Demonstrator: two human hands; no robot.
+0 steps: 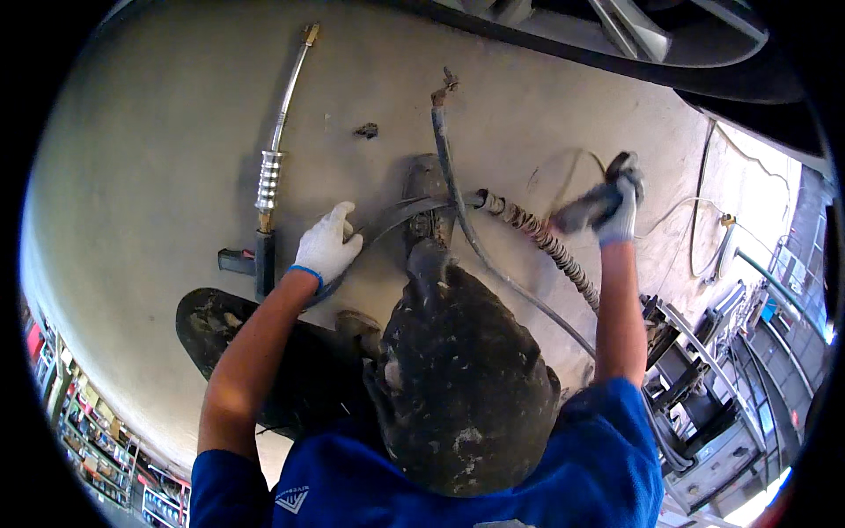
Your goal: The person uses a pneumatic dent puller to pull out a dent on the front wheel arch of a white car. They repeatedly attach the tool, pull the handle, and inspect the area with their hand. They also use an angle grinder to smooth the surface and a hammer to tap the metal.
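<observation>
My left hand [327, 244], in a white glove, is beside a dark flat cable [392, 218] that curves past its thumb. Its index finger and thumb are apart, and nothing shows between them. On the right, my gloved right hand [623, 207] is closed around a dark hand-held tool [591, 206], blurred by motion, with a reddish patch at its left end. Between my hands the cable runs over my boot [428, 180] into a ribbed, wrapped hose [546, 242]. A grey cable [462, 216] with a frayed copper-coloured end crosses over it.
Left of my left hand lies a gun-like tool [266, 189] with a black handle, ribbed silver collar and bent metal tube. A small dark scrap [366, 130] is on the floor. A large wheel [616, 40] fills the top right. Metal equipment [713, 387] stands at right, shelves [101, 440] at lower left.
</observation>
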